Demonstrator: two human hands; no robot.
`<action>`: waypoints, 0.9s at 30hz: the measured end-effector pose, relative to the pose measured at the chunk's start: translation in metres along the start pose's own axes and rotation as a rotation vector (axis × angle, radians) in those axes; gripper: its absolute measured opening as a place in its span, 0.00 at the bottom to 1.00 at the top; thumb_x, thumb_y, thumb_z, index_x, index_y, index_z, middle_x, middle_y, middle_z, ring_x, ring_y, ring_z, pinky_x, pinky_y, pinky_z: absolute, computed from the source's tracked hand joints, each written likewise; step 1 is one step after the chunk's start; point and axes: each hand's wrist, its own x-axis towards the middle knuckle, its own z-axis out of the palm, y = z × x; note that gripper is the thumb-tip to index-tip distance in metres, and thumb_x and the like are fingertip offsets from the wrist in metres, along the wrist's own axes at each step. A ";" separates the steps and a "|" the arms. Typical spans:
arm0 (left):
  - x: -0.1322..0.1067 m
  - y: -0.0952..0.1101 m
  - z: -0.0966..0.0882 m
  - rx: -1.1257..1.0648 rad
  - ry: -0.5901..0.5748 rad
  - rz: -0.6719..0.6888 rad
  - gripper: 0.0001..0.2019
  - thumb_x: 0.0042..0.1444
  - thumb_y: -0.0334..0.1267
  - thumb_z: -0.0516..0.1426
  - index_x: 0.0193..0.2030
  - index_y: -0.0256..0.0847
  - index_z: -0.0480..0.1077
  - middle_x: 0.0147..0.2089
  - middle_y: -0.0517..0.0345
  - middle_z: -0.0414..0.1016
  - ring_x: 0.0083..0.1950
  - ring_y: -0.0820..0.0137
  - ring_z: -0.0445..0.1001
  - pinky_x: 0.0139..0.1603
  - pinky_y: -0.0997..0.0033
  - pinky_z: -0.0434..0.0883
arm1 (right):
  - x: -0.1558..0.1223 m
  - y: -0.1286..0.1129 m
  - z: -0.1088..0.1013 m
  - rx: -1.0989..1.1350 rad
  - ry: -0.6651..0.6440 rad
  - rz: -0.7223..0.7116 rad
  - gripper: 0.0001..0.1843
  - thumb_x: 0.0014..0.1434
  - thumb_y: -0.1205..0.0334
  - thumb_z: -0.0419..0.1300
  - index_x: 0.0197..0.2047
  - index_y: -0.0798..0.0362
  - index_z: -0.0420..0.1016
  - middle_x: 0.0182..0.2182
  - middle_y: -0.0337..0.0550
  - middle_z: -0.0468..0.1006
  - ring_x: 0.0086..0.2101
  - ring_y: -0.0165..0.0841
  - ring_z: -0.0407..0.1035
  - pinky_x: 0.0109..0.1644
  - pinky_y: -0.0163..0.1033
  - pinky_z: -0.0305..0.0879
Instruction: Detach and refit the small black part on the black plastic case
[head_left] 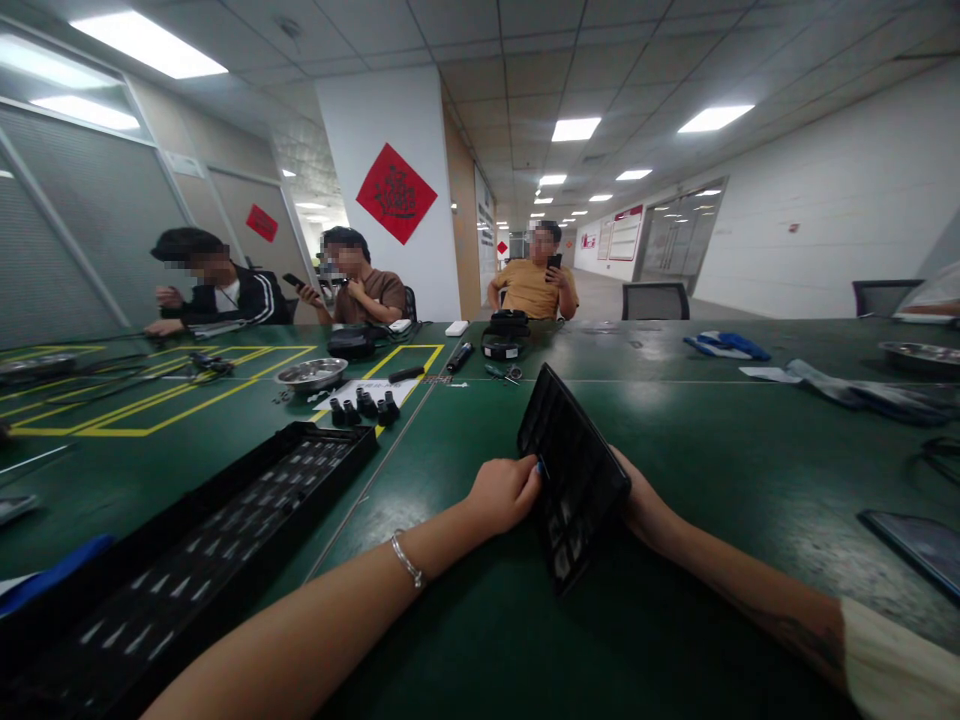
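Observation:
A black tray with several compartments (574, 450) is tilted up on its edge in front of me, its divided inner side facing left. My right hand (637, 505) grips it from behind at the right edge, with most of its fingers hidden. My left hand (508, 492) is closed, fingertips pressed together at the tray's compartments. A small blue spot shows at those fingertips; I cannot tell what it is or whether anything is pinched there. Left of my forearm lies a long black box (217, 545) with rows of small pale pointed pieces inside.
On the green table (720, 440) stand several black fittings (365, 408) beside a metal bowl (311, 374). A black cylinder (460, 357) and pliers (501, 374) lie farther back. Blue cloths (727, 346) and a dark flat device (911, 545) are at right. Three people sit opposite.

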 end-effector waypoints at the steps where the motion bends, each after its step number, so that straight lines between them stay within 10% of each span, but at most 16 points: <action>1: 0.000 0.000 0.000 -0.001 -0.005 -0.002 0.22 0.63 0.44 0.34 0.36 0.39 0.65 0.29 0.55 0.72 0.31 0.69 0.71 0.31 0.73 0.61 | 0.000 -0.001 0.001 -0.020 0.004 0.005 0.40 0.49 0.47 0.62 0.62 0.47 0.52 0.28 0.39 0.74 0.23 0.32 0.68 0.24 0.36 0.65; 7: 0.000 0.000 0.002 -0.021 -0.007 -0.004 0.23 0.64 0.44 0.32 0.40 0.39 0.64 0.31 0.52 0.73 0.33 0.67 0.73 0.33 0.72 0.64 | -0.010 -0.022 0.012 -0.137 0.014 0.057 0.54 0.44 0.48 0.66 0.65 0.49 0.38 0.30 0.39 0.73 0.20 0.29 0.65 0.21 0.35 0.62; 27: -0.002 -0.005 0.000 -0.062 -0.046 0.065 0.20 0.62 0.42 0.35 0.45 0.37 0.64 0.33 0.52 0.73 0.35 0.66 0.73 0.36 0.69 0.64 | -0.013 -0.027 0.016 -0.139 0.041 0.032 0.52 0.49 0.46 0.62 0.66 0.47 0.33 0.29 0.36 0.70 0.18 0.26 0.62 0.19 0.32 0.60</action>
